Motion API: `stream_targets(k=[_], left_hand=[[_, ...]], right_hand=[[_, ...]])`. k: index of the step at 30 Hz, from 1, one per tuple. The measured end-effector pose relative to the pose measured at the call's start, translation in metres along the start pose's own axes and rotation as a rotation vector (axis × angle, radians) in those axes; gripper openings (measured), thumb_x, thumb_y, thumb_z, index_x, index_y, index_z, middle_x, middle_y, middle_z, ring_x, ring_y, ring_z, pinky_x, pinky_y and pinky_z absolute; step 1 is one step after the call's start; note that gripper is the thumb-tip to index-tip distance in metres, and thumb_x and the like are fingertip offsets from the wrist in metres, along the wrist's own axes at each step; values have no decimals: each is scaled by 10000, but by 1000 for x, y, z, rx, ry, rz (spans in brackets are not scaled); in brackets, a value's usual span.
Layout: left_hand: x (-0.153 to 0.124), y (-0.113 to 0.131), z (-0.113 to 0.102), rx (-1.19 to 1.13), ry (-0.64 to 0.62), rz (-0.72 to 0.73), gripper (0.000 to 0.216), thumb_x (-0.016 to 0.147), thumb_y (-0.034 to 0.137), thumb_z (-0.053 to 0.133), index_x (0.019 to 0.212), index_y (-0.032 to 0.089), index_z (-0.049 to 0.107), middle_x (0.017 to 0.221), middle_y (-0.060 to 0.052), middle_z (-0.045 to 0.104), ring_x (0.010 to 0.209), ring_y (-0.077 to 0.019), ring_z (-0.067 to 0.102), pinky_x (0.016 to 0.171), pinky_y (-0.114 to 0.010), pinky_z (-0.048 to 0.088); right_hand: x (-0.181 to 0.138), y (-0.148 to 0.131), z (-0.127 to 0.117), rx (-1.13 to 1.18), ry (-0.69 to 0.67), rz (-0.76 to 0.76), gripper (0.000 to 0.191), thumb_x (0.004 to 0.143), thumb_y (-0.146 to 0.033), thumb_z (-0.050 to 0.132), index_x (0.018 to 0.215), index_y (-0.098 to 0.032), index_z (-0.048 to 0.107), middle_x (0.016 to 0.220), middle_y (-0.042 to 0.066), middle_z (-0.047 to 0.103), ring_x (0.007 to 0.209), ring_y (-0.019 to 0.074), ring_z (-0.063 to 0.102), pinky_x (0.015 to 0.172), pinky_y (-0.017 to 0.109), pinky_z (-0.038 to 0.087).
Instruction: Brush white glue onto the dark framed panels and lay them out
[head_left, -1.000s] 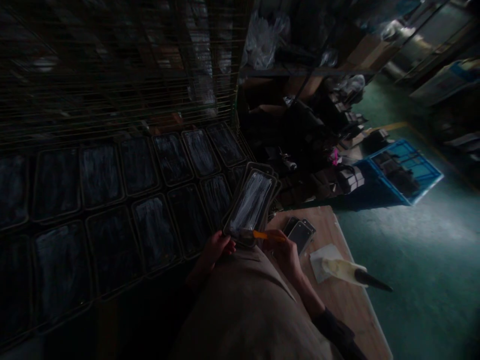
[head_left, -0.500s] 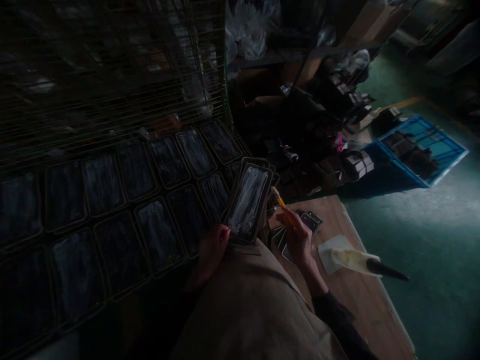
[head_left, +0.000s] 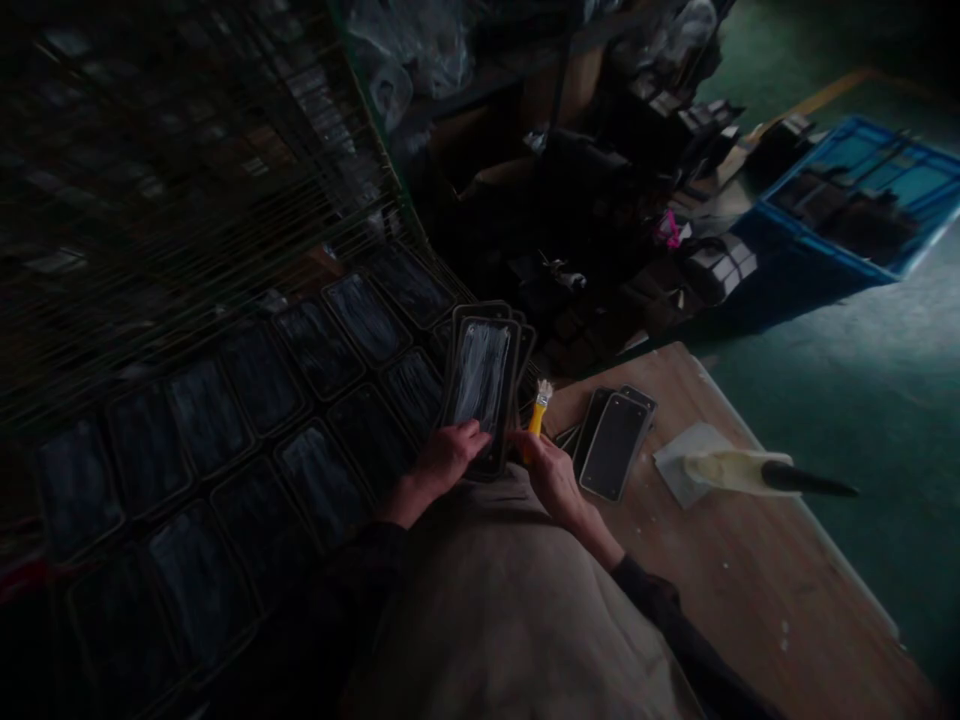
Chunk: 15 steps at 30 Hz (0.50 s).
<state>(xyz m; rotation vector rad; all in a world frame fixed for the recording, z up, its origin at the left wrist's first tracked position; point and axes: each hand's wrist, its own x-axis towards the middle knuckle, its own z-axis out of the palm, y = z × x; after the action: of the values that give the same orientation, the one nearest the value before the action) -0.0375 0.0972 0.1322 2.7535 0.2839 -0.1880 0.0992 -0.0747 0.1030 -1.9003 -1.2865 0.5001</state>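
My left hand (head_left: 450, 455) grips the near end of a stack of dark phone cases (head_left: 481, 380); the top case is smeared with white streaks. My right hand (head_left: 550, 470) is closed round a small yellow-handled brush (head_left: 538, 412), bristles pointing up, just right of the stack. A second pile of dark cases (head_left: 616, 440) lies on the wooden table (head_left: 750, 580) right of my right hand.
Several white-streaked cases (head_left: 315, 350) lie in rows on a wire rack (head_left: 187, 250) to the left. A white paper with a cream tube and dark nozzle (head_left: 757, 472) sits on the table. A blue crate (head_left: 847, 190) and clutter stand on the green floor beyond.
The view has swung left and down. My right hand has come in beside the stack with the brush upright. My left hand now grips the stack's near end from above.
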Motion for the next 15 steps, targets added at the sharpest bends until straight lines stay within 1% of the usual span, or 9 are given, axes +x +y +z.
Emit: stream_targets(k=[5, 8, 12, 15], left_hand=[[10, -3, -4, 172, -65, 111, 153, 883, 110, 491, 937, 182, 615, 902, -54, 587, 811, -182, 571, 665, -269, 443], [16, -2, -8, 240, -87, 192, 151, 884, 91, 472, 907, 162, 604, 909, -73, 597, 812, -196, 570, 672, -291, 454], [25, -2, -10, 191, -114, 290, 190, 867, 33, 446, 901, 136, 602, 914, -107, 611, 835, -215, 579, 718, -323, 466], [32, -3, -9, 116, -149, 290, 229, 845, -12, 423, 890, 124, 603, 906, -130, 619, 839, -227, 592, 737, -340, 469]], right_hand=[[0, 3, 3, -52, -17, -19, 276, 953, -183, 428, 1199, -209, 551, 931, 65, 633, 838, 169, 586, 650, 226, 452], [-1, 4, 3, -61, -11, -9, 274, 956, -179, 422, 1199, -212, 543, 902, 55, 625, 829, 167, 576, 651, 226, 450], [0, 4, 2, -73, -16, -5, 292, 951, -158, 415, 1211, -213, 537, 908, 53, 621, 828, 167, 570, 655, 228, 440], [1, 2, 2, -76, -26, 1, 297, 945, -154, 428, 1214, -217, 535, 929, 54, 623, 826, 166, 574, 649, 225, 434]])
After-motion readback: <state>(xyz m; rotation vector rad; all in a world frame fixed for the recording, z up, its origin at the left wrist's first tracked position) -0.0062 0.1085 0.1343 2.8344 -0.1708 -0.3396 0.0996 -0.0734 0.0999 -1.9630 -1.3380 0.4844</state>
